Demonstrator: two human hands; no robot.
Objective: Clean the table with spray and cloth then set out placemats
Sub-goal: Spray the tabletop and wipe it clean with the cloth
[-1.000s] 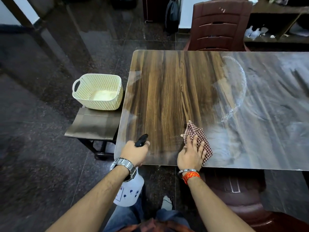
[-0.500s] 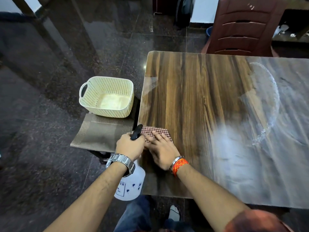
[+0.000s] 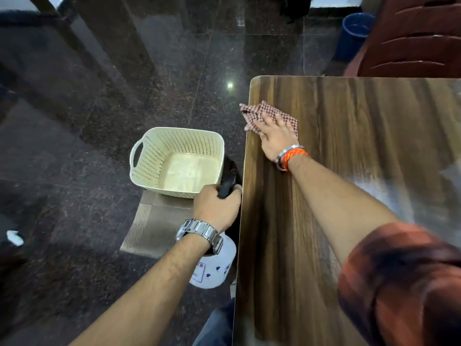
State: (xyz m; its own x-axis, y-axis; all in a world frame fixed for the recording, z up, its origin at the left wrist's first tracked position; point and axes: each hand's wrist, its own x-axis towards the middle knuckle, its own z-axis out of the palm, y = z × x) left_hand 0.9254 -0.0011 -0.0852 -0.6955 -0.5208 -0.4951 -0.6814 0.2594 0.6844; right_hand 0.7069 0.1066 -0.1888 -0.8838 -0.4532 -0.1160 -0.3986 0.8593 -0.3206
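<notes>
The right hand (image 3: pixel 275 136) lay flat with its fingers spread and straight, pressing a red-and-white checked cloth (image 3: pixel 257 113) onto the dark wood-grain tabletop (image 3: pixel 349 151) close to the table's far-left corner. One corner of the cloth hung out past the table's left edge. An orange thread band with a thin metal bangle (image 3: pixel 290 156) circled that wrist, and an orange checked sleeve (image 3: pixel 404 283) covered the upper arm at the lower right. The left hand (image 3: pixel 217 208) was curled tightly round the black trigger head of a white plastic spray bottle (image 3: pixel 214 268), which hung just beside the table's left edge and below the level of its top, over the floor. A silver metal wristwatch (image 3: pixel 200 232) sat on that wrist. Just left of the bottle, a cream perforated plastic basket (image 3: pixel 154 151) with a handle slot stood on a brown woven placemat (image 3: pixel 152 226); what bore the placemat was hidden. A pale, hazy film (image 3: pixel 389 193) covered the tabletop to the right of the forearm. Beyond the table stood a reddish-brown slatted chair (image 3: pixel 411 46) and, beside it, a blue bucket (image 3: pixel 354 31) on the dark polished stone floor (image 3: pixel 99 96).
</notes>
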